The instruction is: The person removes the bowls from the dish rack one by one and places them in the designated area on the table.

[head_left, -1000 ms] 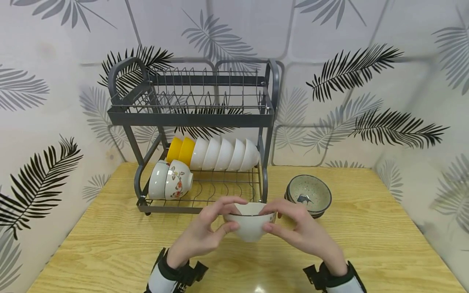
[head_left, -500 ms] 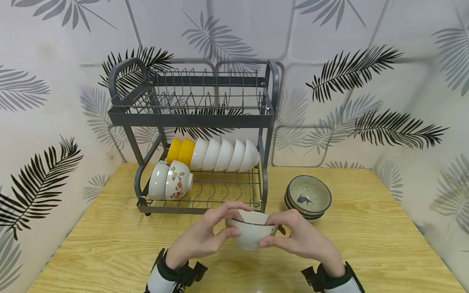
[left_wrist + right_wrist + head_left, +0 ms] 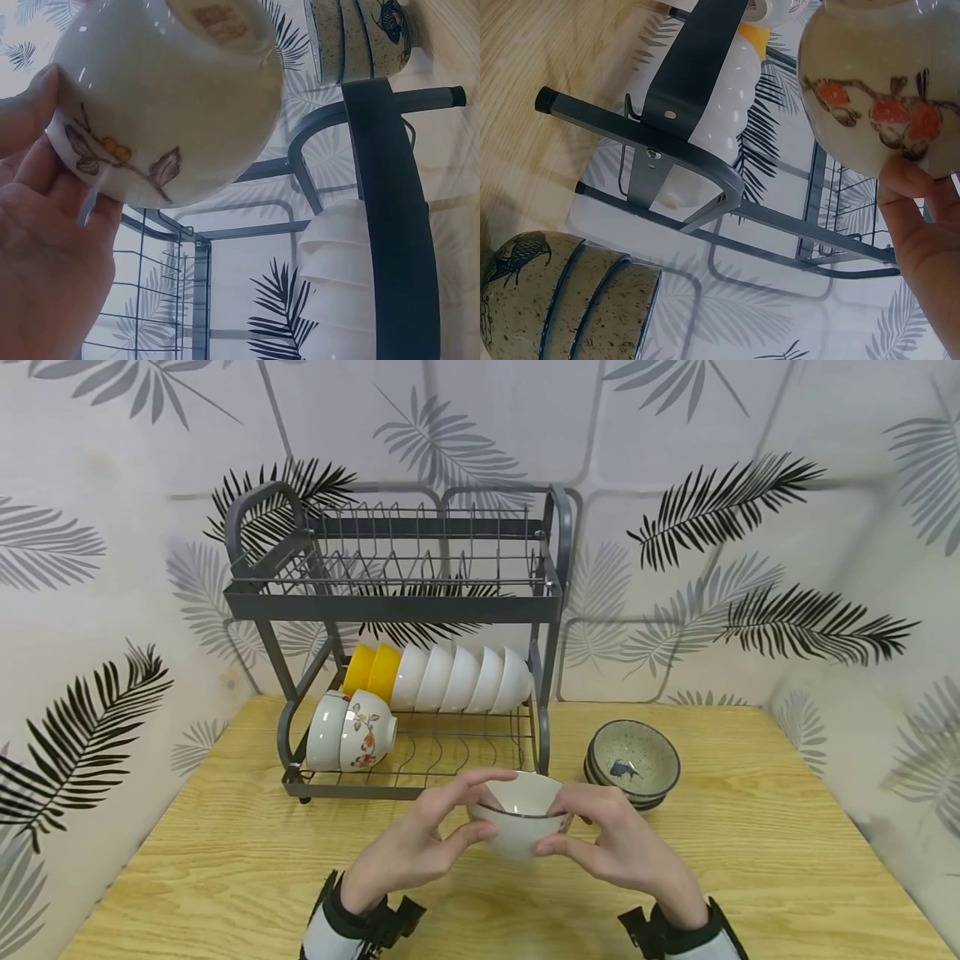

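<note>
Leaf-print walls close in the wooden worktop [image 3: 225, 868] at the back and on both sides. A grey dish rack [image 3: 397, 602] stands at the back of the worktop, a little to the left. Its top shelf has only wires. On its bottom shelf, yellow bowls [image 3: 371, 670] and white bowls [image 3: 465, 678] lie in a row, with two flower bowls [image 3: 348, 731] in front of them. Just right of the rack sits a stack of speckled bowls [image 3: 633, 762] with a fish painted inside.

There is bare wood to the left of the rack, to the right of the stack, and along the near edge.

Both hands hold one small white bowl [image 3: 519, 818] in the air, just in front of the rack. The left hand [image 3: 408, 847] pinches its left side, with fingers on the rim and thumb on the wall. The right hand [image 3: 626, 843] pinches its right side the same way. The bowl tips a little toward the rack. The wrist views show painted flowers on its outside [image 3: 877, 105].
</note>
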The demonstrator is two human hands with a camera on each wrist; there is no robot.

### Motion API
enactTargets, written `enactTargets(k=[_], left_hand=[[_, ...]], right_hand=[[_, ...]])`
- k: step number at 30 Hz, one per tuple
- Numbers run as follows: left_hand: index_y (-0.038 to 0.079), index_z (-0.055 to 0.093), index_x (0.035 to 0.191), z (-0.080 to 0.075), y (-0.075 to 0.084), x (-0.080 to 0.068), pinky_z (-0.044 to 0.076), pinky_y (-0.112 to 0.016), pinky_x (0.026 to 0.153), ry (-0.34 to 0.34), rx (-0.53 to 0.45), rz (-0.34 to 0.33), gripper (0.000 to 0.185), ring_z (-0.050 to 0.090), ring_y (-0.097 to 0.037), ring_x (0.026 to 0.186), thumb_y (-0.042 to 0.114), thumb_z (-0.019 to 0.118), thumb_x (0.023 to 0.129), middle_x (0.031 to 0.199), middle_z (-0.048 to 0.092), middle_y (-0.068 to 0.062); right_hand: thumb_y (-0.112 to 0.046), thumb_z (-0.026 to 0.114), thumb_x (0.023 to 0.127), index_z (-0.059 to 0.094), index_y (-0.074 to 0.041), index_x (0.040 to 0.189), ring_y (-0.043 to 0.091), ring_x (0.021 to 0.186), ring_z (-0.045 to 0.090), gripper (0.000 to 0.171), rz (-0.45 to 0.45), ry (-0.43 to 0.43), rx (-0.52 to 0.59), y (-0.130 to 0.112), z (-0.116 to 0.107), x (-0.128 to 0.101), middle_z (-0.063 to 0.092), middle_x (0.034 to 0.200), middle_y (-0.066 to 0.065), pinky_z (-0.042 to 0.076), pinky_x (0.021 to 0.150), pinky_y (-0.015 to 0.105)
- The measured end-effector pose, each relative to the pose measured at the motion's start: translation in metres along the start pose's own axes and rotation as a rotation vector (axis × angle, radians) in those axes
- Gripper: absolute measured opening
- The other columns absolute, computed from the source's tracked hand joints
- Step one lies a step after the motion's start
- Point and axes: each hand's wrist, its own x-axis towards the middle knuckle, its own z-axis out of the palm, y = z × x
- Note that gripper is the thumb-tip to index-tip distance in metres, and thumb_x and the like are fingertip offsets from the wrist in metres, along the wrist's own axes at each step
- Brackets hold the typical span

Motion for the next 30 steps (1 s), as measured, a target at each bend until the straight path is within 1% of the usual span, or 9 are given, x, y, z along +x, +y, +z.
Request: enactTargets(k=[5, 8, 11, 15, 17, 20, 22, 25, 30], left_hand=[[0.007, 0.043, 0.146, 0.001, 0.000, 0.000, 0.056, -0.037, 0.102, 0.070, 0.031, 0.018, 0.055, 0.066, -0.021, 0.115, 0.000, 0.063, 0.096, 0.118, 0.070, -0.010], [0.008, 0.044, 0.146, 0.001, 0.000, 0.001, 0.051, -0.039, 0.109, 0.099, 0.047, 0.009, 0.054, 0.059, -0.024, 0.128, 0.000, 0.063, 0.096, 0.132, 0.065, -0.011], [0.010, 0.046, 0.145, 0.000, 0.000, 0.001, 0.047, -0.041, 0.114, 0.125, 0.067, -0.010, 0.053, 0.052, -0.025, 0.136, 0.001, 0.063, 0.096, 0.143, 0.057, -0.014], [0.009, 0.047, 0.144, 0.000, -0.003, 0.001, 0.044, -0.043, 0.117, 0.148, 0.086, -0.021, 0.051, 0.049, -0.025, 0.140, 0.001, 0.063, 0.096, 0.149, 0.052, -0.014], [0.009, 0.048, 0.143, 0.000, -0.005, 0.001, 0.043, -0.042, 0.117, 0.154, 0.089, -0.025, 0.050, 0.048, -0.025, 0.141, 0.001, 0.063, 0.097, 0.150, 0.051, -0.013], [0.009, 0.048, 0.142, 0.000, -0.006, 0.000, 0.042, -0.040, 0.118, 0.160, 0.090, -0.025, 0.049, 0.047, -0.026, 0.142, 0.001, 0.063, 0.097, 0.150, 0.050, -0.015], [0.009, 0.049, 0.142, -0.001, -0.006, 0.000, 0.041, -0.039, 0.118, 0.165, 0.091, -0.024, 0.048, 0.046, -0.026, 0.142, 0.001, 0.063, 0.096, 0.150, 0.050, -0.015], [0.009, 0.050, 0.141, -0.001, -0.006, 0.001, 0.040, -0.039, 0.120, 0.172, 0.090, -0.022, 0.048, 0.046, -0.026, 0.143, 0.001, 0.063, 0.096, 0.151, 0.050, -0.014], [0.008, 0.052, 0.139, -0.002, -0.006, 0.000, 0.041, -0.037, 0.119, 0.192, 0.095, -0.027, 0.045, 0.047, -0.026, 0.142, 0.000, 0.064, 0.095, 0.150, 0.051, -0.013]], right_hand=[[-0.036, 0.071, 0.089, 0.065, -0.012, 0.090, 0.007, 0.076, 0.060, 0.025, -0.013, 0.054, -0.045, 0.000, -0.003, -0.001, 0.069, 0.084, 0.000, 0.050, 0.069, 0.016], [-0.037, 0.070, 0.089, 0.066, -0.012, 0.090, 0.008, 0.074, 0.058, 0.026, -0.006, 0.082, -0.065, 0.000, -0.008, -0.002, 0.068, 0.082, 0.001, 0.048, 0.066, 0.016], [-0.035, 0.072, 0.089, 0.066, -0.011, 0.088, 0.008, 0.070, 0.056, 0.025, 0.014, 0.106, -0.081, 0.000, -0.014, -0.003, 0.067, 0.080, 0.000, 0.047, 0.062, 0.015], [-0.019, 0.085, 0.077, 0.067, -0.012, 0.085, 0.005, 0.073, 0.060, 0.021, 0.074, 0.125, -0.127, 0.000, -0.027, -0.006, 0.069, 0.080, -0.001, 0.051, 0.066, 0.013], [-0.017, 0.086, 0.076, 0.068, -0.012, 0.085, 0.004, 0.077, 0.061, 0.021, 0.098, 0.140, -0.156, 0.000, -0.034, -0.009, 0.071, 0.082, -0.001, 0.052, 0.069, 0.014], [-0.029, 0.080, 0.083, 0.068, -0.011, 0.085, 0.001, 0.075, 0.057, 0.022, 0.097, 0.181, -0.195, 0.001, -0.042, -0.012, 0.069, 0.081, -0.002, 0.048, 0.067, 0.013], [-0.041, 0.070, 0.089, 0.067, -0.010, 0.085, 0.002, 0.073, 0.053, 0.031, 0.080, 0.224, -0.222, 0.003, -0.047, -0.014, 0.066, 0.080, -0.002, 0.043, 0.064, 0.014], [-0.048, 0.064, 0.092, 0.067, -0.007, 0.084, 0.001, 0.072, 0.048, 0.041, 0.060, 0.299, -0.265, 0.006, -0.054, -0.017, 0.064, 0.077, 0.000, 0.037, 0.060, 0.015], [-0.051, 0.065, 0.090, 0.069, -0.002, 0.084, -0.004, 0.073, 0.046, 0.049, 0.083, 0.399, -0.307, 0.012, -0.068, -0.026, 0.065, 0.076, 0.002, 0.034, 0.060, 0.016]])
